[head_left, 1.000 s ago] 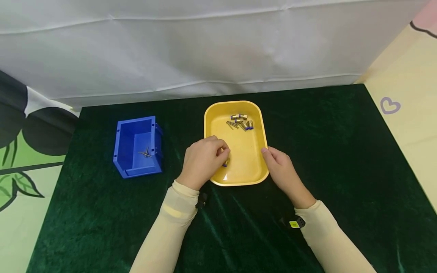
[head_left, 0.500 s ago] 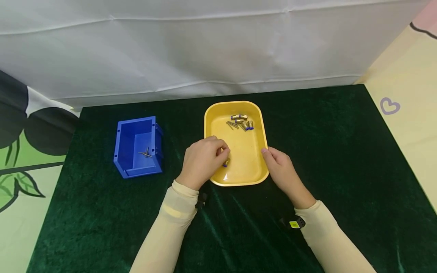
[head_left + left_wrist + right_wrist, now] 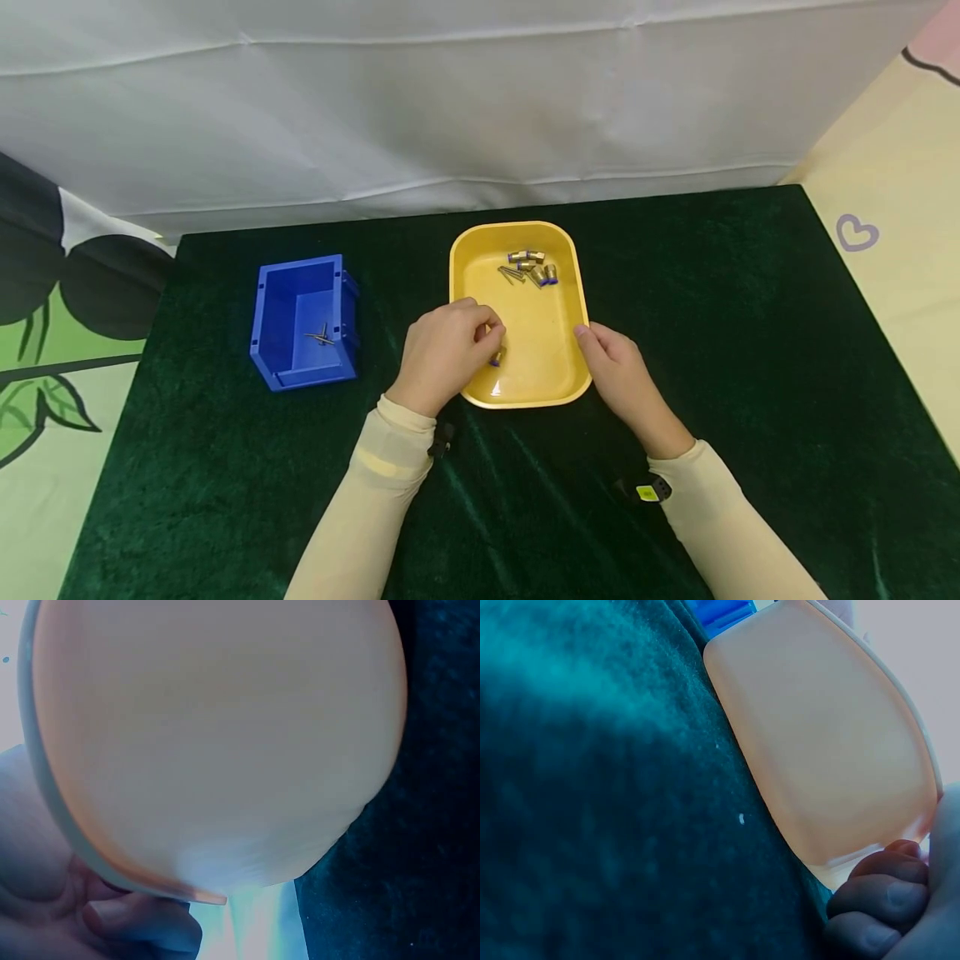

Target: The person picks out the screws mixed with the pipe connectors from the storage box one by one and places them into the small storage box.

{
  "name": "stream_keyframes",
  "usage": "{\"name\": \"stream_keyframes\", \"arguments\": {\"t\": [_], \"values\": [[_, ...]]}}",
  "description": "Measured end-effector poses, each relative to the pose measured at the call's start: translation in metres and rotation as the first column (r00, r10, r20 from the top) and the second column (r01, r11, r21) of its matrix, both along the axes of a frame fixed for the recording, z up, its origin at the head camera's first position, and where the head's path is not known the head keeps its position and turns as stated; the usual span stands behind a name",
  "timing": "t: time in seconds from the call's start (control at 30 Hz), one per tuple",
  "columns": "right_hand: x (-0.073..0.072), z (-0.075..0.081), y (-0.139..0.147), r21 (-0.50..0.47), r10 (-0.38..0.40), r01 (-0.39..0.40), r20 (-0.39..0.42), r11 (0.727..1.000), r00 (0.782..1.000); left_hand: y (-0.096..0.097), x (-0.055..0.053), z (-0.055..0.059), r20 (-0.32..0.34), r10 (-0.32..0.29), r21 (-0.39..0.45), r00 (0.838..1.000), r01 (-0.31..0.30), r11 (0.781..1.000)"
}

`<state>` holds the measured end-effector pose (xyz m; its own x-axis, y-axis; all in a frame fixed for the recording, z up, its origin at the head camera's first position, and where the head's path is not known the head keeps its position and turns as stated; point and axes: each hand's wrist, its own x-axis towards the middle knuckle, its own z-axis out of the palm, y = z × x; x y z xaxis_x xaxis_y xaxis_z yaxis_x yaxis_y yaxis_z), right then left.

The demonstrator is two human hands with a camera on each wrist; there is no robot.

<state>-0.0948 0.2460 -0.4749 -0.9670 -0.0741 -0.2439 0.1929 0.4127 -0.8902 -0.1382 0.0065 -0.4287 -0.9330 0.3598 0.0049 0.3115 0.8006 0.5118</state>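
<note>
A yellow tray (image 3: 534, 329) lies on the dark green cloth in the middle of the head view. My left hand (image 3: 450, 350) reaches over its left rim, with thumb and index finger curled together in a pinch. From under those fingertips shows a brass fitting (image 3: 497, 358) with a blue end; the rest of it is hidden. My right hand (image 3: 618, 367) grips the tray's right rim, thumb on top and fingers curled against the outer wall in the right wrist view. Several brass fittings (image 3: 536, 272) with blue ends and a few screws (image 3: 512, 274) lie in the tray's far end.
Left of the tray stands a blue bin (image 3: 300, 279) with several screws (image 3: 321, 336) inside. The green cloth (image 3: 712, 317) covers the table, and a white curtain (image 3: 420, 117) hangs behind its far edge. Printed wall panels flank both sides.
</note>
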Motion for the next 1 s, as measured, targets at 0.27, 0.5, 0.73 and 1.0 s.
{"name": "stream_keyframes", "arguments": {"t": [0.27, 0.5, 0.73, 1.0], "values": [[0.002, -0.001, 0.000, -0.023, 0.002, -0.002, -0.004, 1.000, 1.000, 0.003, 0.003, -0.001, -0.010, 0.007, -0.034, 1.000, -0.007, 0.999], [0.000, 0.000, -0.001, -0.014, 0.002, -0.002, -0.013, 1.000, 1.000, 0.003, 0.004, 0.002, -0.050, 0.004, -0.053, 0.999, -0.007, 0.999], [0.001, 0.001, -0.002, -0.028, 0.004, -0.004, -0.008, 1.000, 1.000, 0.004, -0.002, 0.002, -0.093, 0.026, -0.058, 0.995, -0.031, 0.998], [0.001, -0.001, 0.000, -0.040, 0.001, -0.001, 0.001, 0.999, 1.000, 0.008, -0.025, 0.012, -0.075, 0.028, -0.071, 0.997, -0.034, 0.997]]}}
